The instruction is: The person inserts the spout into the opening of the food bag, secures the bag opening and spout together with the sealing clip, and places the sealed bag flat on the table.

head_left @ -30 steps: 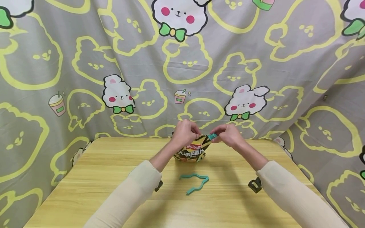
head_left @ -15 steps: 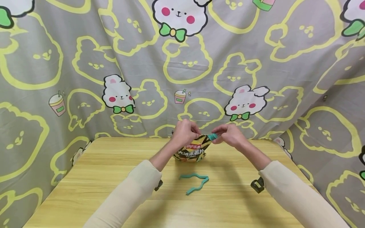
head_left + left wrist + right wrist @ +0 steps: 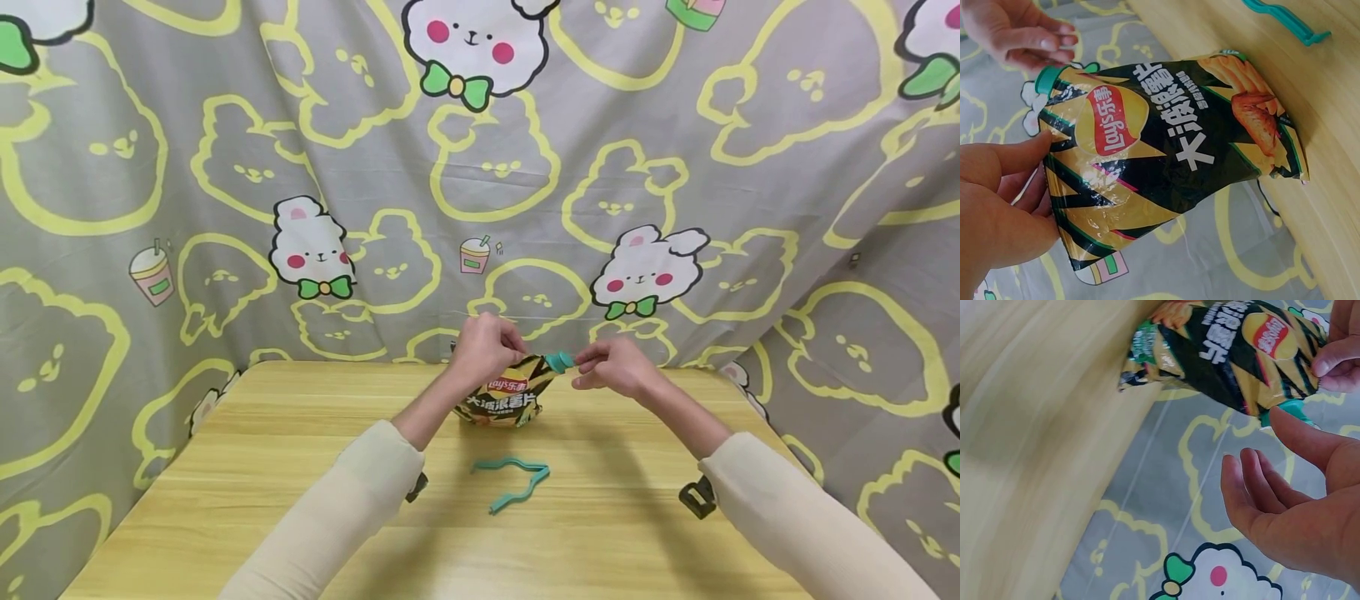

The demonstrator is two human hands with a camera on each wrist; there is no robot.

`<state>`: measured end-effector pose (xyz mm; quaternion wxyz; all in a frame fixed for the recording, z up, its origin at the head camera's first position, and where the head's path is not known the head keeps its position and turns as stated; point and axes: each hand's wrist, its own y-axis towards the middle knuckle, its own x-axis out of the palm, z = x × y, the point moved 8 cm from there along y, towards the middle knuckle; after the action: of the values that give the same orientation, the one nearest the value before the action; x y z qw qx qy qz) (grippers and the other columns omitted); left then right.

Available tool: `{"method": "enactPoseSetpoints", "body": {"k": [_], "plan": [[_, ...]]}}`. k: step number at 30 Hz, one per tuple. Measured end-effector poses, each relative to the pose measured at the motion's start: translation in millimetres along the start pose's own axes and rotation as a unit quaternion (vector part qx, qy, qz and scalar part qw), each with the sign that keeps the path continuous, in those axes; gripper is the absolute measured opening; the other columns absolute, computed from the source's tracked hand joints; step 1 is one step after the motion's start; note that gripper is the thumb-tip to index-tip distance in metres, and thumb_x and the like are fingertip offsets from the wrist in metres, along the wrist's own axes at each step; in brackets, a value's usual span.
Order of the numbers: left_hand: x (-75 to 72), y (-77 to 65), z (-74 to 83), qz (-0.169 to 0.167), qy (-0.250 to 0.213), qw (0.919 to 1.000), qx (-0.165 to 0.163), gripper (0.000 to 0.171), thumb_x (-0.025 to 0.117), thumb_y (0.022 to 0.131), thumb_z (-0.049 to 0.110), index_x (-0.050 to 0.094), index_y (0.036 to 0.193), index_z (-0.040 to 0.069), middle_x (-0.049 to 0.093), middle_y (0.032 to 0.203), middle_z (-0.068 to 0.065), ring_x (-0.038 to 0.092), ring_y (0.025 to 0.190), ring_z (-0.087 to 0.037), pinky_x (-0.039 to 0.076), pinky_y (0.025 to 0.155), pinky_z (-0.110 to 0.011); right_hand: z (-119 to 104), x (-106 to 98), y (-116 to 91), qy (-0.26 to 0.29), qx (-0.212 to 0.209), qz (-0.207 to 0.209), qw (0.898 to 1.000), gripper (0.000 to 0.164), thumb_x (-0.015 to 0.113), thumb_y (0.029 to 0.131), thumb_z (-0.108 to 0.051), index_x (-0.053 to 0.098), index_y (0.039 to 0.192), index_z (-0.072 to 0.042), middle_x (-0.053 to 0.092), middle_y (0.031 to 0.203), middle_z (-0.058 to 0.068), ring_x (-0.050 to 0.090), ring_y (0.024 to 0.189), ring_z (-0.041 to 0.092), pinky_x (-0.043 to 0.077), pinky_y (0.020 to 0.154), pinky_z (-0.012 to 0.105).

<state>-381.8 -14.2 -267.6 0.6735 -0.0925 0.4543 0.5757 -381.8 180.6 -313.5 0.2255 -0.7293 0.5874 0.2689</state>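
Note:
A black and gold Lay's chip bag [image 3: 501, 398] stands near the table's back edge. My left hand [image 3: 483, 350] pinches its top edge between thumb and fingers, also seen with the left hand [image 3: 1004, 200] in the left wrist view. On the bag's upper right corner sits a teal round spout [image 3: 559, 362], which shows as a teal ring [image 3: 1047, 80] in the left wrist view. My right hand [image 3: 617, 367] is just right of the spout, fingers loosely bent and holding nothing. From the right wrist, the right hand [image 3: 1297, 506] has its thumb overlapping the spout [image 3: 1290, 412].
In front of the bag, a thin teal bag clip [image 3: 536, 479] lies spread in a V on the wooden table [image 3: 315, 467]. A grey patterned curtain [image 3: 405, 167] hangs close behind the table and along both sides.
My right hand has drawn off the teal spout to the right, its fingers loosening and leaving the spout in plain sight. The left hand and the bag have stayed nearly still.

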Motion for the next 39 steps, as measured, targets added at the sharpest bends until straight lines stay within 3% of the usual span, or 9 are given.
{"method": "enactPoseSetpoints", "body": {"k": [14,25,39], "plan": [[0.3,-0.1,-0.4,0.011,-0.004,0.9999,-0.008,0.011,0.077,0.083,0.000,0.079,0.077,0.008,0.076,0.074,-0.002,0.068,0.064,-0.011,0.055,0.064,-0.024,29,33,-11,-0.008,0.010,-0.021,1.000,0.028,0.083,0.080,-0.007,0.074,0.104,0.002,0.072,0.101,0.017,0.068,0.089,0.020,0.060,0.079,0.035],[2.1,0.5,-1.4,0.011,0.002,0.9999,-0.012,0.011,0.077,0.085,0.002,0.079,0.078,0.010,0.076,0.075,-0.001,0.068,0.066,-0.011,0.055,0.064,-0.023,28,69,-17,-0.008,-0.014,-0.024,1.000,0.020,0.083,0.073,0.001,0.077,0.092,-0.002,0.075,0.088,0.011,0.066,0.082,0.014,0.057,0.074,0.030],[3.2,0.7,-1.9,0.015,0.009,0.9998,-0.010,0.009,0.077,0.087,0.005,0.079,0.079,0.010,0.075,0.075,0.000,0.069,0.068,-0.012,0.056,0.065,-0.024,27,106,-24,-0.012,-0.044,-0.034,0.998,0.021,0.083,0.071,0.004,0.078,0.090,-0.002,0.076,0.085,0.010,0.066,0.081,0.013,0.057,0.077,0.032]]}}
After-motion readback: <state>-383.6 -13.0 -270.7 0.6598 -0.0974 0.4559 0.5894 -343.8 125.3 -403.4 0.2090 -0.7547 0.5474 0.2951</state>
